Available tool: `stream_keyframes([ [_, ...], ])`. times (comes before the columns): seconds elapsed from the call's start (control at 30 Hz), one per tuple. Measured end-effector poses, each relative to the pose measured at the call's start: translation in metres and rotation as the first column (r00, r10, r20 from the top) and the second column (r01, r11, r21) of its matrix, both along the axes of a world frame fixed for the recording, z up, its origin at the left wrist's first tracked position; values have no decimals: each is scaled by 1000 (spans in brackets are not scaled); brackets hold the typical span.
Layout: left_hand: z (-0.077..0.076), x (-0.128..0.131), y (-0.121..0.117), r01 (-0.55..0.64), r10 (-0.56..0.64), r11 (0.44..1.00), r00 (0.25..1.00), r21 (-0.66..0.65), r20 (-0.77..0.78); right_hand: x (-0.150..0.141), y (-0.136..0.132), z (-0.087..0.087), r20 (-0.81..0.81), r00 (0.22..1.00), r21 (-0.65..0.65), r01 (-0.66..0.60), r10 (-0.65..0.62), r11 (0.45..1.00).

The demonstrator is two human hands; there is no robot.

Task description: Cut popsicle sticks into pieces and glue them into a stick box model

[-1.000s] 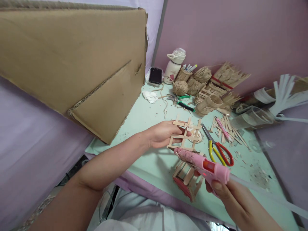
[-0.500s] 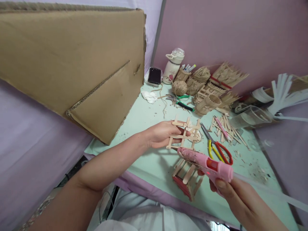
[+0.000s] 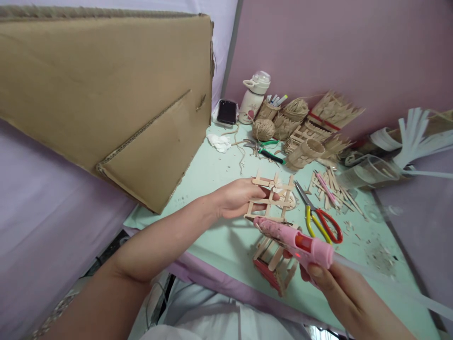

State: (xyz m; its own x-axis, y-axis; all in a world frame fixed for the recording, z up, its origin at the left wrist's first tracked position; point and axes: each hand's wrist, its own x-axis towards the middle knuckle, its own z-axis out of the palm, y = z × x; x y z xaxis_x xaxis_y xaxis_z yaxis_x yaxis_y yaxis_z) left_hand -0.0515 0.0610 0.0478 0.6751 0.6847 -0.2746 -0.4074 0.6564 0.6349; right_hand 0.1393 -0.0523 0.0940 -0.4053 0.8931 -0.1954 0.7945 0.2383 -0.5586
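Note:
My left hand [image 3: 238,198] grips a small frame of glued craft sticks [image 3: 272,198], held just above the mint green table [image 3: 219,236]. My right hand [image 3: 332,288] is wrapped round a pink glue gun [image 3: 297,238]. Its nozzle points left and touches the lower edge of the stick frame. A clear glue stick [image 3: 389,285] trails out of the gun's back toward the lower right. Under the gun stands a small craft-stick box with a red side [image 3: 274,267], near the table's front edge.
A large cardboard sheet [image 3: 106,94] leans at the left. Yellow-and-red scissors [image 3: 320,222] and loose sticks [image 3: 332,189] lie right of the frame. Twine balls [image 3: 264,128], pliers [image 3: 265,150], stick holders [image 3: 304,153], a bottle [image 3: 254,97] and a phone [image 3: 227,112] crowd the back.
The glue gun has shifted slightly left and its nozzle has come back against the frame's lower edge. My left hand keeps the frame almost still.

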Motion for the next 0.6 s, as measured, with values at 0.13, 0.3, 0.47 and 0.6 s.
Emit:
stream_keyframes([
  [0.13,0,0,0,-1,1,1000,1000,0,0,0,-1,-2,-6,1000,-16,-13,13,1000],
  [0.3,0,0,-1,-6,6,1000,1000,-12,1,1,-2,-1,-41,999,-9,2,-2,1000],
  [0.47,0,-1,0,18,-18,999,1000,-26,-4,5,0,2,-18,999,-13,27,-28,1000],
  [0.6,0,-1,0,26,-27,999,1000,-21,-8,3,1,3,-14,1000,-14,22,-23,1000],
])
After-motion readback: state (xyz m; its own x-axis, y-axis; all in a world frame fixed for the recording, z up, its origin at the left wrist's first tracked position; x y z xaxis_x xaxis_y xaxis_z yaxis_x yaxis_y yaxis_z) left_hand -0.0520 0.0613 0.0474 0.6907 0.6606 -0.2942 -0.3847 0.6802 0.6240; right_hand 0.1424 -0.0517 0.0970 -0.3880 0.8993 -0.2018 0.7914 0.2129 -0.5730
